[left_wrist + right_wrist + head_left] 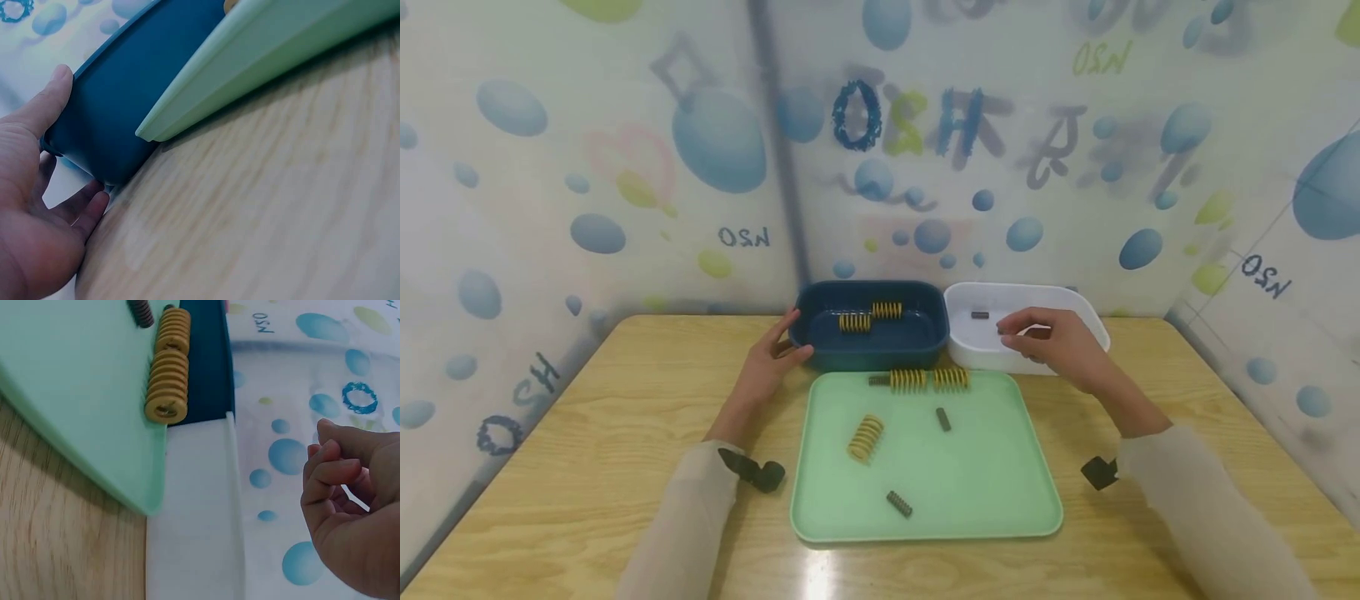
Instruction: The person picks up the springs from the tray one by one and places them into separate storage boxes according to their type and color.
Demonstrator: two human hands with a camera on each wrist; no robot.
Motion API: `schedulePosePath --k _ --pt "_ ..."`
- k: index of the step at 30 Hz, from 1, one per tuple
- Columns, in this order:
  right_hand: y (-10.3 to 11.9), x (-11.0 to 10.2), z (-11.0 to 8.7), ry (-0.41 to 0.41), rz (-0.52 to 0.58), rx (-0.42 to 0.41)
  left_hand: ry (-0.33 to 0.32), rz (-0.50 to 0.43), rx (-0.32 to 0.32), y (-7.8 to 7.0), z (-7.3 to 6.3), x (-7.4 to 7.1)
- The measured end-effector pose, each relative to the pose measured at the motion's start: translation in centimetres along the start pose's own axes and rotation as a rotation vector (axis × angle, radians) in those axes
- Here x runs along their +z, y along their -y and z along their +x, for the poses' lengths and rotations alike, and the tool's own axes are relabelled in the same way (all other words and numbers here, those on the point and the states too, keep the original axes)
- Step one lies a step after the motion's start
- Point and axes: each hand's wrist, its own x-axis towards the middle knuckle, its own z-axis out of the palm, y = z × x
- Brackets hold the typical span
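Observation:
My left hand (767,360) holds the left end of a dark blue bin (872,360), thumb at the front corner and fingers round the side. Two yellow coil springs (855,323) lie in that bin. Over the white bin (1026,361), my right hand (1051,337) pinches a small dark spring (1001,329), mostly hidden by the fingertips. Another dark spring (980,315) lies inside the white bin. On the green tray (977,492) are three yellow springs (866,437) and three small dark springs (899,504). In the right wrist view the fingertips (325,450) meet, the spring not visible.
The two bins stand side by side behind the tray, near the patterned wall covering (925,208). Everything rests on a wooden table (625,450). Dark straps (752,469) are on both wrists, over light sleeves.

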Motion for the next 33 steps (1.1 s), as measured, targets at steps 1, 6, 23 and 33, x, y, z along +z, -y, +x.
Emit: schedulePosePath --k 1,6,23,33 --pt "0.2 0.1 -0.2 -0.005 0.016 -0.008 0.0 0.003 0.003 0.0 0.0 0.0" --pt "0.7 1.0 -0.9 0.016 0.084 -0.043 -0.001 -0.006 0.0 -0.1 -0.1 0.0" --pt "1.2 5.9 -2.3 0.094 0.009 -0.064 -0.007 -0.055 -0.003 0.0 0.1 0.1" --pt "0.6 7.9 -2.5 0.105 -0.057 -0.015 -0.009 -0.052 -0.022 -0.2 0.0 0.1"
